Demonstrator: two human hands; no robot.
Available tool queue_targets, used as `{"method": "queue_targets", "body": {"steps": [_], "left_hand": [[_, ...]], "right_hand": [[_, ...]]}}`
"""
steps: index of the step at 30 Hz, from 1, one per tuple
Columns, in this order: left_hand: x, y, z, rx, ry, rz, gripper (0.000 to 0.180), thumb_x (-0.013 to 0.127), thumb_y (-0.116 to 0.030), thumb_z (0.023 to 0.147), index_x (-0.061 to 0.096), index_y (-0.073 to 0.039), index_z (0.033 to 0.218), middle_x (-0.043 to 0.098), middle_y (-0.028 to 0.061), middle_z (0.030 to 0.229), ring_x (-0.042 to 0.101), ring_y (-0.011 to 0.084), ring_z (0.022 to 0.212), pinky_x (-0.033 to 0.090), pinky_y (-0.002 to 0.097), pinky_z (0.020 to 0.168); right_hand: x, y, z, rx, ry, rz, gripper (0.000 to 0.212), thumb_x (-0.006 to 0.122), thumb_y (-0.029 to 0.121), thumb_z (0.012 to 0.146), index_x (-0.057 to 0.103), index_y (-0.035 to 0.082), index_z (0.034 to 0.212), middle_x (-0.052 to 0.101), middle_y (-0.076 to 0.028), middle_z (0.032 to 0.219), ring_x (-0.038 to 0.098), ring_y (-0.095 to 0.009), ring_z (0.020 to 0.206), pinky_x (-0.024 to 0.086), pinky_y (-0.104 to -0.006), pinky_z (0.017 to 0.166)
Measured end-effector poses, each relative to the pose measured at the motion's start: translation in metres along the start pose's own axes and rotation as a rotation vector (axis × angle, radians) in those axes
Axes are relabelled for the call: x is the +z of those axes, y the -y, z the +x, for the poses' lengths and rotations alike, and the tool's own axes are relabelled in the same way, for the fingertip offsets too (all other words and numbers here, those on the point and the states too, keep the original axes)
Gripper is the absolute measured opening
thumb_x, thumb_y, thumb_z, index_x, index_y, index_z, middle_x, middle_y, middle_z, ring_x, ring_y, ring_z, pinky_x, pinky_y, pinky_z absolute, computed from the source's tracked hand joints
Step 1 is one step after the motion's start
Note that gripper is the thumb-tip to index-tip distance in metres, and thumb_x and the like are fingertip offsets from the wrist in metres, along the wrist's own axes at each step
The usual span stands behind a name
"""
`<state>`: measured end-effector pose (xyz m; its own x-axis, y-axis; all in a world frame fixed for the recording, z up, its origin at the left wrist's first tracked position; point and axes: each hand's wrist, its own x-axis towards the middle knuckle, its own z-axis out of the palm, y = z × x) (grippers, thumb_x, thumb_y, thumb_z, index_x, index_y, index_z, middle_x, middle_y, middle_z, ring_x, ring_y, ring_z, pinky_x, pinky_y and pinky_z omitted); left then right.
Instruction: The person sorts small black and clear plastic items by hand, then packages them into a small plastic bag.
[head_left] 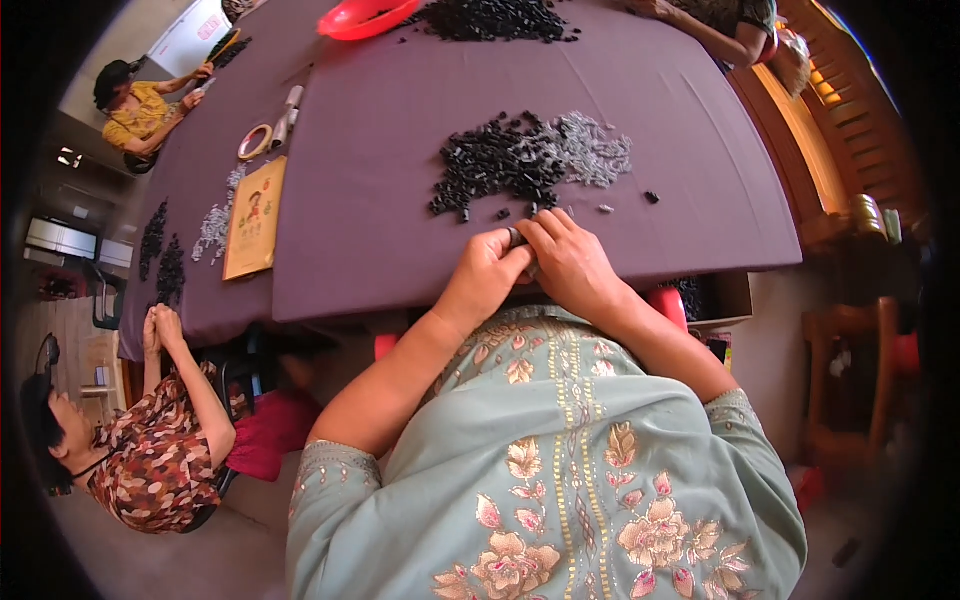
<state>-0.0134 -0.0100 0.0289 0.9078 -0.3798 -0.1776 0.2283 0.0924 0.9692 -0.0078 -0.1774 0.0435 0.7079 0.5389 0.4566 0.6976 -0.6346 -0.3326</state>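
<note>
My left hand point(482, 270) is closed at the table's front edge, with a small black cylindrical piece point(517, 237) between its thumb and forefinger. My right hand point(570, 258) is closed against it, its fingers bent over the same spot; whatever its fingertips grip is hidden. Just beyond my hands lies a pile of small black pieces point(490, 165). Touching its right side is a heap of small grey pieces point(590, 150). A few strays, one a black piece point(652, 197), lie apart to the right.
A purple cloth point(400, 130) covers the table. An orange-yellow booklet point(256, 220), a tape roll point(254, 142) and a red bowl point(368, 22) lie on it. A person in a patterned shirt point(160, 450) sits at left, another in yellow point(145, 115) beyond. At right stands a wooden chair point(850, 380).
</note>
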Motion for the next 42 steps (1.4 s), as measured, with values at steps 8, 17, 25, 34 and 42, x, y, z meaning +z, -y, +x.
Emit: {"method": "queue_targets", "body": {"steps": [8, 17, 25, 34, 42], "left_hand": [[-0.001, 0.004, -0.002, -0.017, 0.004, 0.105, 0.016, 0.056, -0.014, 0.099, 0.063, 0.000, 0.104, 0.065, 0.0006, 0.094, 0.063, 0.0090, 0.087, 0.054, 0.0249, 0.076], [-0.037, -0.015, -0.021, 0.228, -0.324, 0.252, 0.015, 0.063, -0.016, 0.096, 0.067, -0.004, 0.105, 0.070, 0.0006, 0.090, 0.058, 0.0045, 0.071, 0.049, 0.0207, 0.066], [-0.052, -0.013, -0.023, 0.365, -0.499, 0.770, 0.012, 0.070, -0.007, 0.087, 0.065, 0.001, 0.094, 0.060, 0.0037, 0.079, 0.053, 0.0091, 0.064, 0.045, 0.0252, 0.059], [-0.056, -0.002, 0.006, 0.532, -0.520, 1.119, 0.018, 0.073, -0.010, 0.081, 0.059, 0.000, 0.088, 0.055, 0.0096, 0.078, 0.054, 0.0234, 0.061, 0.046, 0.0366, 0.059], [-0.059, -0.008, -0.016, 0.392, -0.483, 0.883, 0.013, 0.070, -0.002, 0.083, 0.061, 0.001, 0.091, 0.060, 0.0041, 0.080, 0.055, 0.0098, 0.061, 0.046, 0.0258, 0.057]], "right_hand": [[-0.002, -0.005, -0.007, 0.044, 0.047, 0.078, 0.055, 0.072, 0.005, 0.062, 0.059, 0.001, 0.116, 0.061, -0.011, 0.103, 0.058, -0.031, 0.100, 0.051, -0.0383, 0.083], [-0.062, -0.085, -0.034, 0.391, -0.103, -0.191, 0.046, 0.066, -0.001, 0.071, 0.062, 0.004, 0.116, 0.061, -0.014, 0.111, 0.055, -0.034, 0.109, 0.046, -0.0422, 0.095], [-0.058, -0.103, -0.051, 0.452, -0.213, -0.285, 0.060, 0.066, -0.002, 0.068, 0.058, 0.007, 0.127, 0.059, -0.013, 0.122, 0.052, -0.033, 0.117, 0.042, -0.0414, 0.101], [-0.039, -0.054, -0.011, 0.154, -0.101, -0.026, 0.036, 0.065, -0.003, 0.065, 0.070, 0.005, 0.100, 0.064, -0.007, 0.107, 0.055, -0.030, 0.106, 0.045, -0.0401, 0.096], [-0.030, -0.052, -0.012, 0.186, 0.019, -0.057, 0.039, 0.067, -0.002, 0.063, 0.070, 0.007, 0.101, 0.062, -0.006, 0.106, 0.053, -0.028, 0.107, 0.043, -0.0390, 0.095]]}}
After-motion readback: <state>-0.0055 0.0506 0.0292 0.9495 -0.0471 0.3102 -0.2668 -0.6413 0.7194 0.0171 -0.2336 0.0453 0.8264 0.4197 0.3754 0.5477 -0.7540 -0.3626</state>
